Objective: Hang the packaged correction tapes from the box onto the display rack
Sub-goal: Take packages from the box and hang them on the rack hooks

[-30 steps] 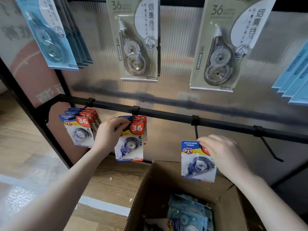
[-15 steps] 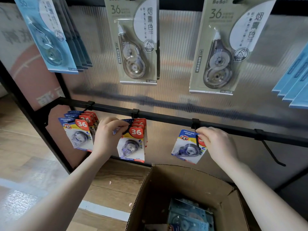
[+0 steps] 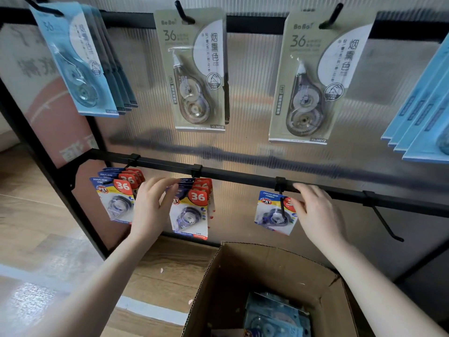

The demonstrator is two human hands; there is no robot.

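One packaged correction tape, a blue, yellow and red card, hangs on the third peg of the black lower rail, with the peg running down in front of it. My right hand pinches its upper right corner, thumb on the red patch. My left hand reaches to the second peg's stack of the same packs, its fingers stretched out and touching the top of the stack. Another stack hangs on the first peg. The open cardboard box below holds more packs.
An empty black peg sticks out of the rail right of my right hand. The upper rail carries bigger beige packs and blue ones at the left and right. The rack's frame post stands at the left on a wooden floor.
My right hand lifted the pack up to the third peg, and the pack now hangs behind the peg's tip. My left hand's fingers uncurled from the second stack. The view tilted upward.
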